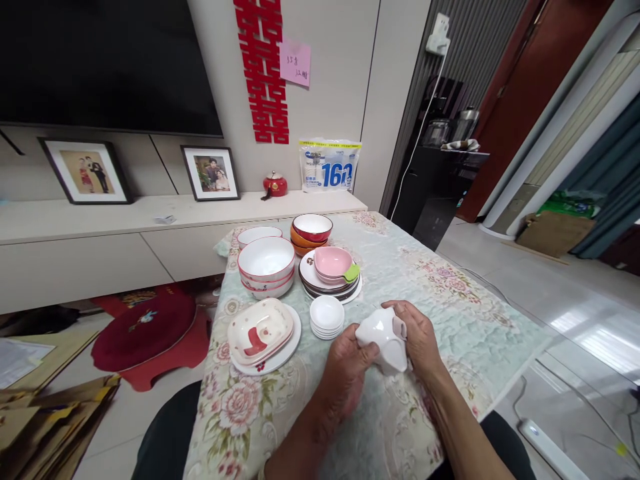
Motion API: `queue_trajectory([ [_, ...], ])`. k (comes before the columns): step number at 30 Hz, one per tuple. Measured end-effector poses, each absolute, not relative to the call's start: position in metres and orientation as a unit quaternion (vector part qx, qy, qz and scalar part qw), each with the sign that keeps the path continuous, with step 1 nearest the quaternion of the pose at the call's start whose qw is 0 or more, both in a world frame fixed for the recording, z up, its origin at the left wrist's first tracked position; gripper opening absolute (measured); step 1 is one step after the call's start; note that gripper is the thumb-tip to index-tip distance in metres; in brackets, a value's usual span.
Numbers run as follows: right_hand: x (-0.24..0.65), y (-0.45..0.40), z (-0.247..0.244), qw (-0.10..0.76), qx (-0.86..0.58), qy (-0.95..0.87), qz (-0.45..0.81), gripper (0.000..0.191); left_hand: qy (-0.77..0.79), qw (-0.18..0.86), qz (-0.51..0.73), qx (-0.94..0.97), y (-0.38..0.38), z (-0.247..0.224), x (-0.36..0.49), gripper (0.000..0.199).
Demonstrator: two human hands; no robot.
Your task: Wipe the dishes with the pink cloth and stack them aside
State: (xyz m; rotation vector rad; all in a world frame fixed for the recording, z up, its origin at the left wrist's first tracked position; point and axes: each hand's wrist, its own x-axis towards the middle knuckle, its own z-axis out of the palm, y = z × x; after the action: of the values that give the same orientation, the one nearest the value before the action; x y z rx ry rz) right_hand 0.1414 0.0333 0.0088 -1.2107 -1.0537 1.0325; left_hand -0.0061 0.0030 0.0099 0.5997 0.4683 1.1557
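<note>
A glossy white ceramic piece (381, 332) is held between both hands above the near part of the table; its lobed outline and a small pinkish part at its right show, but its exact kind is unclear. My left hand (347, 363) grips its left side, thumb across the front. On the other side, my right hand (419, 337) is closed around the right edge. Just left of the piece stands a stack of small white dishes (327, 313). Behind them, pink bowls (333, 263) with a green tab rest on dark-rimmed plates (309, 275).
Red-rimmed white bowls (267, 259) are stacked at the table's left, with red and orange bowls (313, 228) behind. A rectangular bear-patterned dish (260, 328) sits on a white plate (296, 327). A floral cloth (240, 407) covers the table; a red stool (150, 333) stands at left.
</note>
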Motion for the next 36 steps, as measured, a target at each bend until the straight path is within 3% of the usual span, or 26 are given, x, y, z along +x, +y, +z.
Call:
queue_trajectory([
  [7, 0.138, 0.026, 0.009, 0.533, -0.512, -0.663, 0.118, 0.033, 0.2, 0.758, 0.559, 0.271, 0.004, 0.009, -0.001, 0.03],
  [13, 0.12, 0.02, 0.012, 0.443, -0.386, -0.809, -0.013, 0.052, 0.18, 0.747, 0.596, 0.233, 0.009, 0.008, 0.003, 0.043],
  [15, 0.12, 0.022, 0.009, 0.425, -0.382, -0.821, -0.016, 0.053, 0.182, 0.747, 0.603, 0.212, 0.011, 0.006, 0.001, 0.044],
  [21, 0.131, 0.036, -0.005, 0.473, -0.5, -0.724, 0.034, 0.037, 0.205, 0.731, 0.629, 0.167, 0.015, 0.009, -0.006, 0.053],
  [26, 0.132, 0.038, -0.013, 0.49, -0.583, -0.619, 0.191, 0.044, 0.193, 0.719, 0.651, 0.15, 0.015, 0.01, -0.006, 0.055],
  [31, 0.132, 0.04, -0.008, 0.577, -0.556, -0.482, 0.354, 0.047, 0.201, 0.731, 0.634, 0.149, 0.011, 0.01, 0.0, 0.05],
  [36, 0.144, 0.042, -0.004, 0.592, -0.585, -0.482, 0.275, 0.046, 0.191, 0.765, 0.578, 0.21, 0.005, 0.008, 0.004, 0.045],
])
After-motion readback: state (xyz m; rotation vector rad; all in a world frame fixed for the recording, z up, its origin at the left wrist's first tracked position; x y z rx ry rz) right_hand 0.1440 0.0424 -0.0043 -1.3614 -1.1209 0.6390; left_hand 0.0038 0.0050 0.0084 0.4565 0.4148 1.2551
